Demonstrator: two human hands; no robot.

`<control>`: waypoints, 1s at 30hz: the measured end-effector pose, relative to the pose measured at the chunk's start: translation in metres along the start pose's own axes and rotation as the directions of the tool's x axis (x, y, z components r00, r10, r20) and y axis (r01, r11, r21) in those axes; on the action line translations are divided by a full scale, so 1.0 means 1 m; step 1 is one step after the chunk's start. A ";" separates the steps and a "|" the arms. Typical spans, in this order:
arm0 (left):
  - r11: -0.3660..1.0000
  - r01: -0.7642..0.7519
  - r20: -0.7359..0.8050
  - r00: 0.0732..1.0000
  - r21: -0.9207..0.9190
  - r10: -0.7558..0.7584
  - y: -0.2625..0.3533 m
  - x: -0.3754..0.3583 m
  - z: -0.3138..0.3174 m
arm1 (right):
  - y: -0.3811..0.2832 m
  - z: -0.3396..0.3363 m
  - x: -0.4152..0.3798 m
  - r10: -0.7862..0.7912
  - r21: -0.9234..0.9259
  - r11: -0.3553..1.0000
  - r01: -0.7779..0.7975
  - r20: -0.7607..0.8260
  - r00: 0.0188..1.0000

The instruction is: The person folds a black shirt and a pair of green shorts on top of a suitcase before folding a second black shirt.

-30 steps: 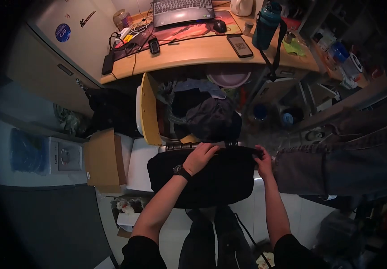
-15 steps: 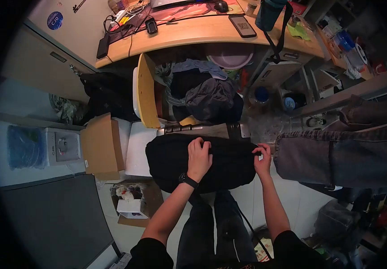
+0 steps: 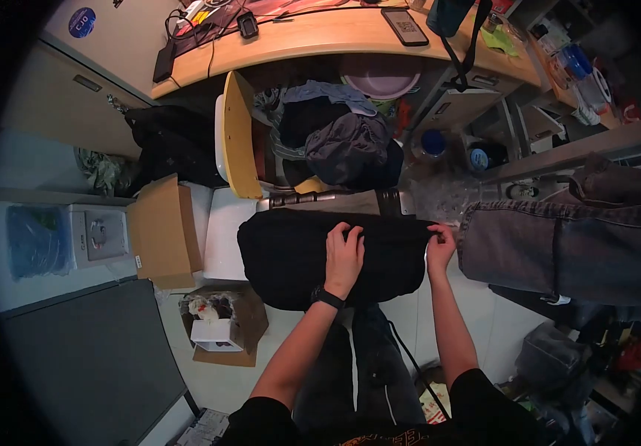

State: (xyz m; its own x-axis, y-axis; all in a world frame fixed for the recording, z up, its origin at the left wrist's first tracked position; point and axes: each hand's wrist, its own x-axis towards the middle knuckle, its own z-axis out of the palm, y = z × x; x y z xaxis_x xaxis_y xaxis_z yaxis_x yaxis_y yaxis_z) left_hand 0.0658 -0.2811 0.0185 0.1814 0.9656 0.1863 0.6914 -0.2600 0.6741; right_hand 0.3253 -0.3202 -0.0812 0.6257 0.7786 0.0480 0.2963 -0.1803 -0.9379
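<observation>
A piece of black clothing (image 3: pixel 283 256), folded into a wide bundle, lies in front of me across a dark, metal-edged case (image 3: pixel 320 199). My left hand (image 3: pixel 344 260), a dark watch on its wrist, is on the upper middle of the cloth with fingers bent into it. At the cloth's upper right corner my right hand (image 3: pixel 441 249) pinches the edge between thumb and fingers. The garment's kind cannot be made out. Close to my right hand, grey jeans (image 3: pixel 558 249) are laid flat.
A yellow-backed chair (image 3: pixel 239 141) heaped with clothes (image 3: pixel 346 149) stands ahead, before a wooden desk (image 3: pixel 313 46). Left are an open cardboard box (image 3: pixel 161 234) and a smaller box (image 3: pixel 254 323) on the floor. Bottles (image 3: pixel 433 143) stand beyond the case.
My left hand has shifted slightly right along the black clothing. My right hand still pinches the corner, a little farther right. The view has tilted down slightly.
</observation>
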 end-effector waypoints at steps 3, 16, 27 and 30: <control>0.999 0.009 -0.005 1.000 -0.035 -0.009 -0.006 -0.001 -0.001 | -0.007 0.006 0.011 0.110 0.031 0.994 -0.109 -0.049 0.993; 0.995 -0.088 0.171 0.982 0.055 0.077 -0.016 0.022 -0.033 | -0.076 -0.002 0.038 0.273 0.213 0.892 -0.398 0.447 0.852; 0.958 -0.199 0.249 0.958 0.207 0.146 -0.021 0.020 -0.014 | 0.010 0.041 0.047 0.154 0.335 0.914 -0.227 0.230 0.961; 0.962 -0.203 0.281 0.949 0.182 0.147 -0.017 0.021 -0.024 | 0.018 0.029 0.046 0.208 0.537 0.762 -0.362 0.326 0.922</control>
State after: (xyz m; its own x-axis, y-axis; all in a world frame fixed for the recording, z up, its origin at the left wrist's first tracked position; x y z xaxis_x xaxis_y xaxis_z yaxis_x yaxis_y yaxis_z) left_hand 0.0411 -0.2561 0.0279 0.4699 0.8795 0.0751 0.7556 -0.4448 0.4808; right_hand 0.3383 -0.2700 -0.1061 0.4035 0.8764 -0.2628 -0.3877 -0.0964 -0.9168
